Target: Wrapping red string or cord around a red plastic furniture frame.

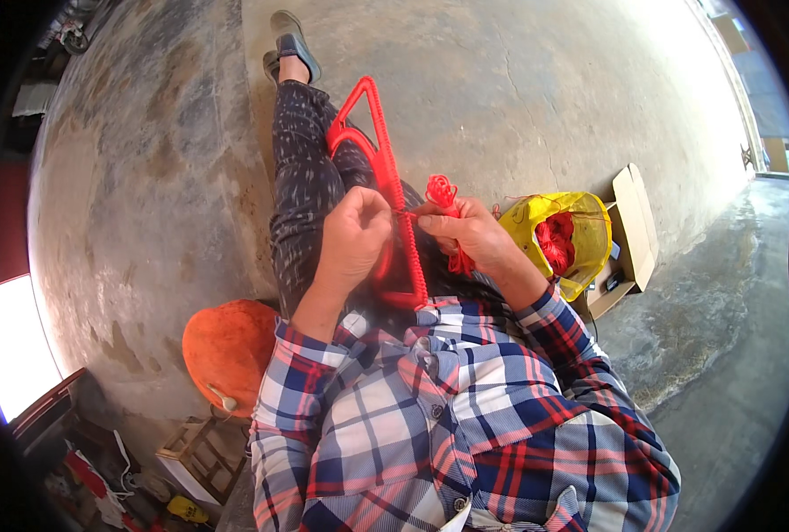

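A red triangular frame (379, 124), with cord wound in tight ridges along its long side, rests across my lap. My right hand (476, 238) grips a bundle of red cord (441, 190); the bundle's looped top sticks up above the fingers and loose strands hang below. Its thumb and forefinger reach the frame's long side near the middle. Just left of that same side, my left hand (354, 238) is closed with the fingertips pinched together. Whatever lies in that pinch is too small to make out. My hands hide part of the frame's inner side.
To my right stands a yellow bag (600, 232) with more red cord (554, 241) inside, beside an open cardboard box (634, 222). A round orange object (224, 353) lies by my left hip. Behind it is a small wooden stool (201, 459). My legs stretch over a concrete floor (164, 177).
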`<action>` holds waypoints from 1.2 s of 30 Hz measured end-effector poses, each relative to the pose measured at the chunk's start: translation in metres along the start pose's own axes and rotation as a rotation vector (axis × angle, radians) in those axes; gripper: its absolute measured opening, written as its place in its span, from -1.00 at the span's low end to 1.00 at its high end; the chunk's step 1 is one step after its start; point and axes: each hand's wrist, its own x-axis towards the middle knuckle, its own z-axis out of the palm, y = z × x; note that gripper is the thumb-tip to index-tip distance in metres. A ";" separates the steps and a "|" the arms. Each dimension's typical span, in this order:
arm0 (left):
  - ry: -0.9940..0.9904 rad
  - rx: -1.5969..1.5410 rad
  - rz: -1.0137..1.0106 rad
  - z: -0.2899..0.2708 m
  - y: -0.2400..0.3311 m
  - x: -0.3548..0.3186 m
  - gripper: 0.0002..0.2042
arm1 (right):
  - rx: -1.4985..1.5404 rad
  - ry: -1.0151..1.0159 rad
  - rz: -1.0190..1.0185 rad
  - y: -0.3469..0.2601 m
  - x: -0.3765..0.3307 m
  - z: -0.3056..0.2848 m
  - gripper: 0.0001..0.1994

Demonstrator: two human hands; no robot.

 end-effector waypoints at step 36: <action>-0.107 -0.795 0.056 0.018 0.063 -0.031 -0.80 | 0.184 -0.359 -0.028 -0.016 -0.022 0.007 -0.69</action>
